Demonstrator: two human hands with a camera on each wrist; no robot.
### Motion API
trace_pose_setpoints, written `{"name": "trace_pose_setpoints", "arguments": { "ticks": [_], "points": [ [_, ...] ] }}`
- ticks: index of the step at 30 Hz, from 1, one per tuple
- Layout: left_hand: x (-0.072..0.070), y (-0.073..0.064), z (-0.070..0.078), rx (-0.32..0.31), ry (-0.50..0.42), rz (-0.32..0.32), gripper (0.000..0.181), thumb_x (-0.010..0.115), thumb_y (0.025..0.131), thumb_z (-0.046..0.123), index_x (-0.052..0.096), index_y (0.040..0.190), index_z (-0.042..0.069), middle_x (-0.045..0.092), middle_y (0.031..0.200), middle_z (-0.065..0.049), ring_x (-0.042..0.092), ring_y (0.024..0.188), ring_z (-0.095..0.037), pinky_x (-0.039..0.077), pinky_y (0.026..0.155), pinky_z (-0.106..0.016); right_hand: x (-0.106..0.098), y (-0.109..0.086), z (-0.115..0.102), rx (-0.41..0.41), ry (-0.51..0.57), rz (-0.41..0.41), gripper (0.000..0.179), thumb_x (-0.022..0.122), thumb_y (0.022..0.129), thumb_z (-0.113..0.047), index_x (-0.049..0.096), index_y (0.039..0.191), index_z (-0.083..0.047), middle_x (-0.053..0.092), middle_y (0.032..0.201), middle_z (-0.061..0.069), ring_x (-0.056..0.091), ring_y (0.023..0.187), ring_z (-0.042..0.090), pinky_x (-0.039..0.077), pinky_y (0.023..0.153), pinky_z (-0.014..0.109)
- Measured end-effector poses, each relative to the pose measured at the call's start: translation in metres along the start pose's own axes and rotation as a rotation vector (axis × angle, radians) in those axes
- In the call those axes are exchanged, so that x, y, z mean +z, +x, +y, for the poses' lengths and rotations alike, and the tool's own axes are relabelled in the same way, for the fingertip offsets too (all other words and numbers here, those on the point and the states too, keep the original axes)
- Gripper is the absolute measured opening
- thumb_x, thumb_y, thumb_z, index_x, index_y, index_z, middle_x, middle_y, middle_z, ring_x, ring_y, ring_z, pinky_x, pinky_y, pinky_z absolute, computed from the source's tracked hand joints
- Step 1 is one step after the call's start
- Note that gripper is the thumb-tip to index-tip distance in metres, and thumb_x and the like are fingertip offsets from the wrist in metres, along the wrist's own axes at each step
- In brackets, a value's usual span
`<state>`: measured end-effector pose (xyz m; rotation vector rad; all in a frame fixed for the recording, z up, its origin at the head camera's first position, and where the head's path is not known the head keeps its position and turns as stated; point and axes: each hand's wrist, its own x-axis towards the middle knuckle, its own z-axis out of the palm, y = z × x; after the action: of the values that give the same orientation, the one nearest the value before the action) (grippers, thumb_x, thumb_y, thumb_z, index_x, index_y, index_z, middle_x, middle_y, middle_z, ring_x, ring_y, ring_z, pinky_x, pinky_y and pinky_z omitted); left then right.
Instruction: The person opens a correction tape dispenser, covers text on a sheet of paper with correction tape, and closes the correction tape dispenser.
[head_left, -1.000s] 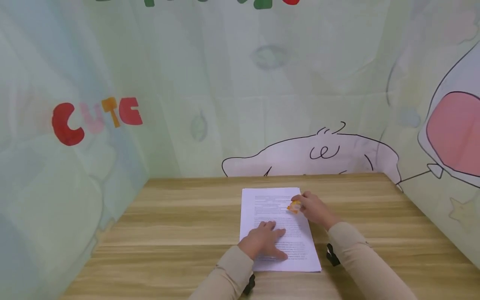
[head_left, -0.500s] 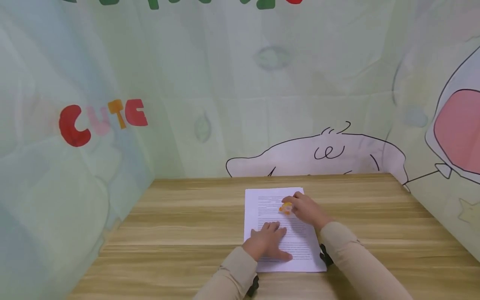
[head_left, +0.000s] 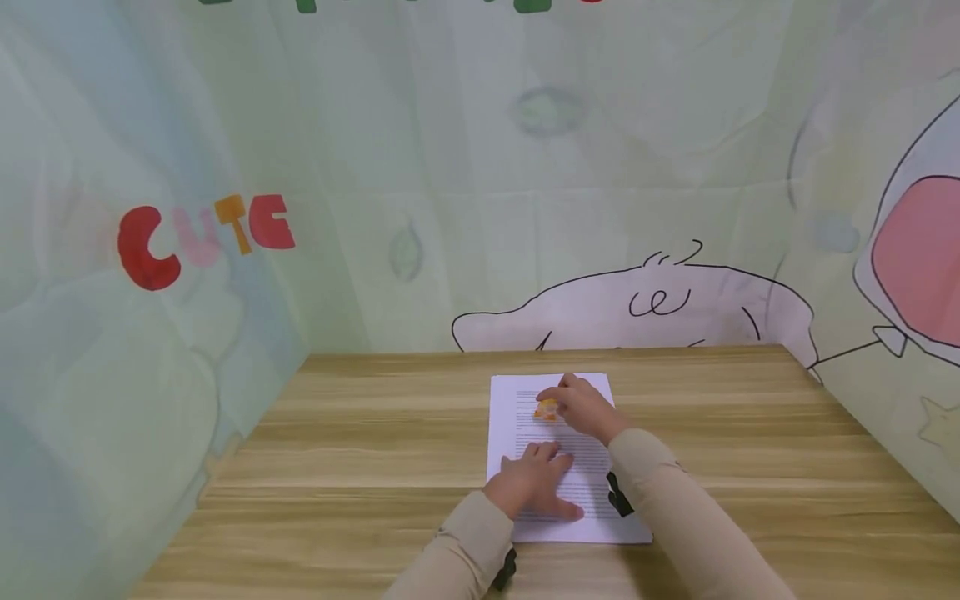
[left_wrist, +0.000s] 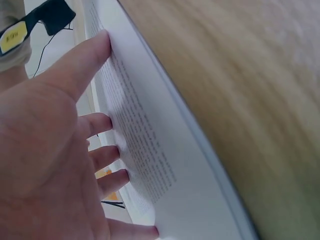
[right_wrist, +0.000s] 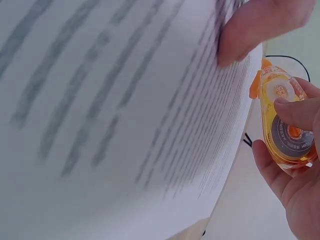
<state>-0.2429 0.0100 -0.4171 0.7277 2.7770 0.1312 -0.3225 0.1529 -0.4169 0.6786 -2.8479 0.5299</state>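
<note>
A stack of printed paper [head_left: 504, 417] lies on the wooden table. My left hand [head_left: 529, 487] rests on its lower half with fingers spread, the fingertips [left_wrist: 112, 182] against the printed lines. Between thumb and fingers, my right hand [head_left: 589, 410] holds a correction tape dispenser [right_wrist: 285, 120], clear with yellow and orange parts and a dark round label. Its orange tip overlaps the edge of the page in the right wrist view. From the head view the correction tape sits over the upper lines of text, partly covered by the fingers.
Wood-grain tabletop [head_left: 375, 450] surrounds the paper. Behind and beside it hangs a pale printed curtain [head_left: 360, 192] with cartoon drawings and coloured letters. Black wrist straps [head_left: 620, 495] show at the beige sleeves.
My right hand has moved left across the upper part of the page with the correction tape. The left hand stays in its place on the paper, while the head view has shifted slightly.
</note>
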Motion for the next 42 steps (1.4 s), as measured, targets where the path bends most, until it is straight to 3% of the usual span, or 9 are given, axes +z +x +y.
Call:
{"name": "trace_pose_setpoints", "arguments": {
  "ticks": [9,25,37,42],
  "points": [
    [0.001,-0.002,0.004,0.015,0.006,0.005,0.075,0.065,0.073,0.059,0.041,0.137,0.029,0.032,0.145,0.004,0.030,0.134,-0.020,0.033,0.097,-0.062,0.011,0.013,-0.014,0.000,0.001,-0.023,0.036,0.056,0.086,0.001,0.066,0.111,-0.023,0.054,0.098,0.007,0.053,0.085,0.022,0.046,0.076,0.039],
    [0.004,-0.002,0.005,0.004,0.042,-0.002,0.076,0.063,0.074,0.060,0.039,0.139,0.030,0.030,0.146,0.006,0.028,0.135,-0.019,0.033,0.098,-0.061,0.016,0.013,-0.016,-0.017,-0.042,-0.062,0.037,0.055,0.086,0.000,0.067,0.111,-0.024,0.053,0.100,0.006,0.052,0.083,0.020,0.047,0.077,0.037],
    [0.003,-0.007,0.003,0.023,0.035,0.019,0.075,0.063,0.074,0.060,0.041,0.138,0.027,0.031,0.145,0.003,0.029,0.134,-0.018,0.034,0.097,-0.062,0.014,0.015,-0.019,-0.124,-0.186,-0.093,0.038,0.057,0.085,0.001,0.066,0.113,-0.022,0.055,0.099,0.010,0.053,0.081,0.021,0.049,0.077,0.039],
    [-0.001,-0.012,-0.005,0.029,0.027,0.031,0.073,0.066,0.073,0.059,0.044,0.136,0.027,0.034,0.144,0.001,0.031,0.133,-0.021,0.035,0.095,-0.061,0.011,0.019,-0.023,-0.155,-0.205,-0.112,0.038,0.055,0.085,0.003,0.065,0.114,-0.021,0.054,0.097,0.009,0.052,0.079,0.021,0.049,0.075,0.038]
  ]
}}
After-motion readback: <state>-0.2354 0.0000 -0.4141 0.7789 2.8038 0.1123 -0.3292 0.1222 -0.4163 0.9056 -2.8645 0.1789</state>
